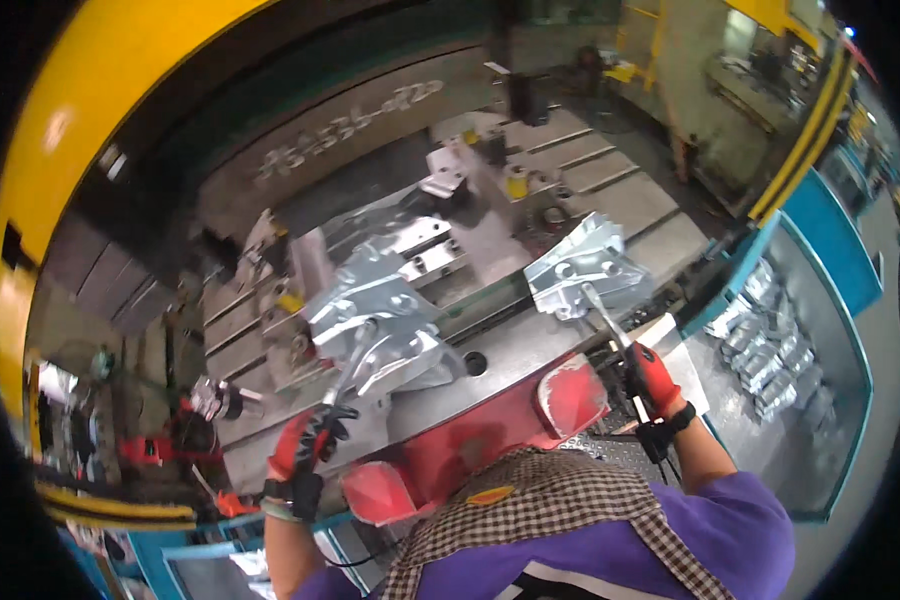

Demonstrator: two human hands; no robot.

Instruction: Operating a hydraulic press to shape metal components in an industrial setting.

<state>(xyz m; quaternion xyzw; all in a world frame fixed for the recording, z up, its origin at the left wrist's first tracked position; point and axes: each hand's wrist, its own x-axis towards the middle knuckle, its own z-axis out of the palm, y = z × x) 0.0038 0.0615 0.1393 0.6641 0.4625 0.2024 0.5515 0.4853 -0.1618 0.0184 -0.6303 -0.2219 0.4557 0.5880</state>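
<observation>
My left hand (305,450), in a red and black glove, is closed around the handle of a metal rod tool (350,373). The tool's tip meets shiny, shaped sheet-metal parts (402,357) at the front of the die; they overlap, so I cannot tell how many there are. In a similar glove, my right hand (658,382) grips a second metal rod tool (608,322). Its tip is against another formed sheet-metal part (588,268) at the right front of the press bed. Whether either tool bears its part's weight cannot be seen.
Behind the parts lies the steel die (430,240) on a slotted press bed (610,170). A red control box (470,440) with two raised ends stands before me. At right, a blue-edged bin (850,440) holds several formed metal parts (770,345). The yellow press frame (60,130) rises at left.
</observation>
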